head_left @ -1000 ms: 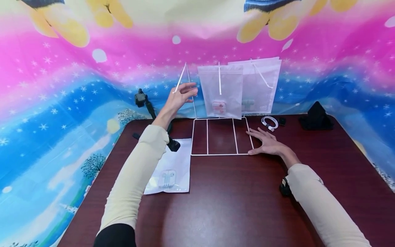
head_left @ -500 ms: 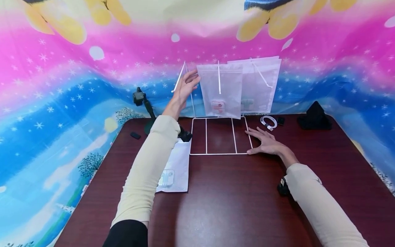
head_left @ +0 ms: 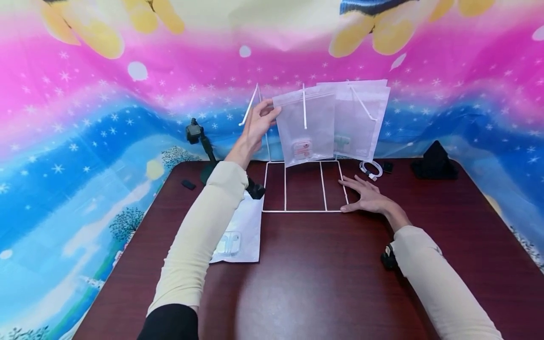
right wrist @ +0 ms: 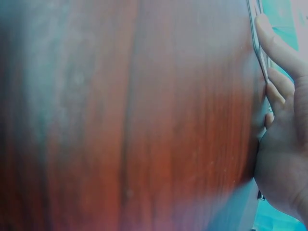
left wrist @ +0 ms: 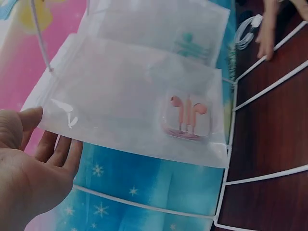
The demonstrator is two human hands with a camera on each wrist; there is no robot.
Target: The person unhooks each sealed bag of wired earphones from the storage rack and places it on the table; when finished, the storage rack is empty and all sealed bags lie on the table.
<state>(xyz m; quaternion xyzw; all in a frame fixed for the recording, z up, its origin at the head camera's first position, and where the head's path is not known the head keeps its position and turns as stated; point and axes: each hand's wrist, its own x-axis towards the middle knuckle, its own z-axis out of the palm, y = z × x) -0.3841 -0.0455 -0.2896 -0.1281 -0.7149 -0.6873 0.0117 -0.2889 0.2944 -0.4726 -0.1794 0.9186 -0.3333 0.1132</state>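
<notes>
**Near the far edge: frosted pouch pinched on the wire rack**

Near left on the dark red wooden table point(head_left: 323, 283): flat white pouch of white earphones point(head_left: 238, 233). Farther in, left hand point(head_left: 257, 123) raised, pinching the upper left corner of the frosted plastic pouch holding pink earphones point(head_left: 305, 123), hung on the thin white wire rack point(head_left: 303, 189), tilted. Just behind, right: second frosted pouch with green earphones point(head_left: 361, 118). Right hand point(head_left: 367, 196) flat, fingers straight, pressing the rack's right base rail. Far right: coiled white cable point(head_left: 370, 168).
</notes>
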